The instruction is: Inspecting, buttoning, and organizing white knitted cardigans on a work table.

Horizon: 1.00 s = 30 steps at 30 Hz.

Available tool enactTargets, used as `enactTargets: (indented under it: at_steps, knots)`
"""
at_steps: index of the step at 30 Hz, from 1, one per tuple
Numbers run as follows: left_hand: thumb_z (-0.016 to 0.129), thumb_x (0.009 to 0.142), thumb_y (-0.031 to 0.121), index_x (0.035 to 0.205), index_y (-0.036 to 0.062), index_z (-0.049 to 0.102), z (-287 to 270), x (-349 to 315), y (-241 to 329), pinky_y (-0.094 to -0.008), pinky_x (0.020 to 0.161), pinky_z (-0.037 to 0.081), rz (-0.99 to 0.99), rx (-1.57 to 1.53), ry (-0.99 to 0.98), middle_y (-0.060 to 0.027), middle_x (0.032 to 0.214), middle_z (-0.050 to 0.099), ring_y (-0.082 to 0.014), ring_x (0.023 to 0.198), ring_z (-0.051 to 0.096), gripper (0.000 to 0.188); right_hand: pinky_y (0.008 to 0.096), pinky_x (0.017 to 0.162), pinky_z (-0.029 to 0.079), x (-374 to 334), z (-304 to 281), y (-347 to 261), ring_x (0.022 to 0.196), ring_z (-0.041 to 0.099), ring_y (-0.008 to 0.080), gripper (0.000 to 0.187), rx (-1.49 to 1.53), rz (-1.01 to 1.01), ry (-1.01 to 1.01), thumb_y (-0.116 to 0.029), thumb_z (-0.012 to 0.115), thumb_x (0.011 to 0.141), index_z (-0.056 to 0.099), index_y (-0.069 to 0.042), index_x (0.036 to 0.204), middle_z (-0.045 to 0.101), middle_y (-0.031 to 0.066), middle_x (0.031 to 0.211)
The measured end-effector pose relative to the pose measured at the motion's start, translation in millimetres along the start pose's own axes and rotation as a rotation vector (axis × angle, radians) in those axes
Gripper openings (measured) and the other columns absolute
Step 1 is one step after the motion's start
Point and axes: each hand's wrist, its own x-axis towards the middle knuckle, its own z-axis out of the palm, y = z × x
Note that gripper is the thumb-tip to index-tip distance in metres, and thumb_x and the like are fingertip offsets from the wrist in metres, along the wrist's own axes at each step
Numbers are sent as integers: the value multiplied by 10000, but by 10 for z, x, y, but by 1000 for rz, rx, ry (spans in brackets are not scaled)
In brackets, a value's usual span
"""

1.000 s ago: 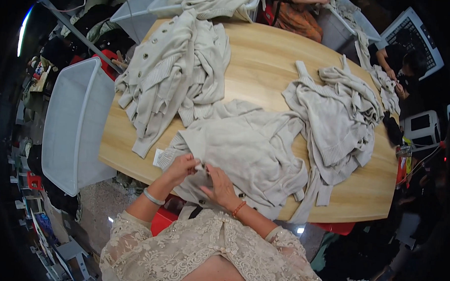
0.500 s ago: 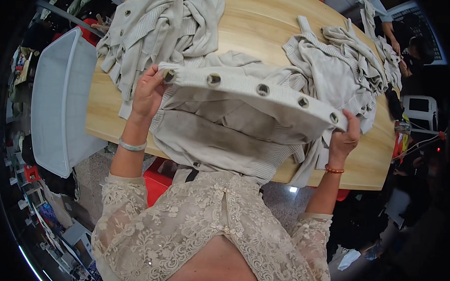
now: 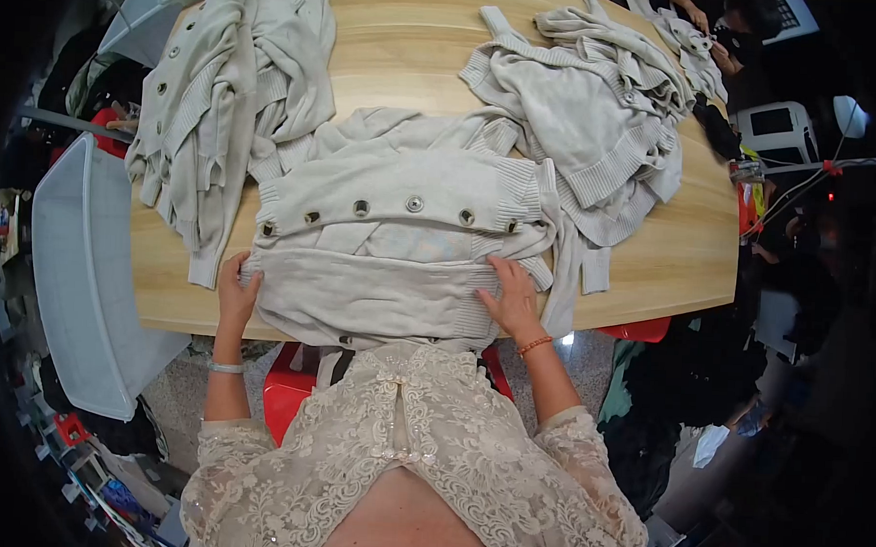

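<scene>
Button band (image 3: 387, 212) has dropped since earlier.
Cardigan (image 3: 370, 292) lies between your left hand (image 3: 236, 286), grip unclear, and your spread right hand (image 3: 514, 300); uneven tugging could skew its near panel.

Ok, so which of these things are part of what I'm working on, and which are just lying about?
Likely part of the work:
- beige buttoned cardigan, between your left hand and right hand
- similar knitwear, left pile and right pile
- wooden table

Seemingly just lying about:
- dark heap on the floor
- white bin, untouched
</scene>
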Motion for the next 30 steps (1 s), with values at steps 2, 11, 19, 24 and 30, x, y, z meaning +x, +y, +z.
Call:
enactTargets:
  at_steps: [2,11,19,24,30]
  knots:
    - [675,780,75,1142,8,562,-65,-11,22,-292,819,452,-26,-26,3,-84,1029,608,-167,901,562,385,389,779,428,16,35,-28,923,546,288,395,15,31,33,-212,733,697,587,-121,1053,580,86,955]
    - [646,762,-17,1127,-38,548,-266,130,230,-224,753,472,-219,-405,-229,-67,983,624,-100,864,594,379,369,682,445,-130,-229,120,748,570,289,143,381,-62,-80,-175,653,783,584,-72,856,596,104,803]
    - [678,782,7,1147,-8,569,-380,196,847,-202,731,473,-216,-726,-414,11,906,594,-50,793,551,382,169,539,278,63,-1296,463,634,346,6,50,923,191,304,-93,526,927,549,-108,969,454,-73,764]
    - [659,809,46,1012,-2,614,232,289,1026,-198,637,460,-169,-593,-327,3,822,620,-43,702,532,214,304,701,468,551,-1452,230,797,572,202,166,-49,-30,368,-22,571,840,595,-16,1004,600,100,890]
    - [654,821,66,964,-21,619,343,236,975,-204,603,440,-131,-560,-210,14,767,599,-40,674,513,172,275,637,503,828,-220,-1082,903,605,244,354,506,-181,-122,-9,575,820,557,-75,1167,564,118,1181]
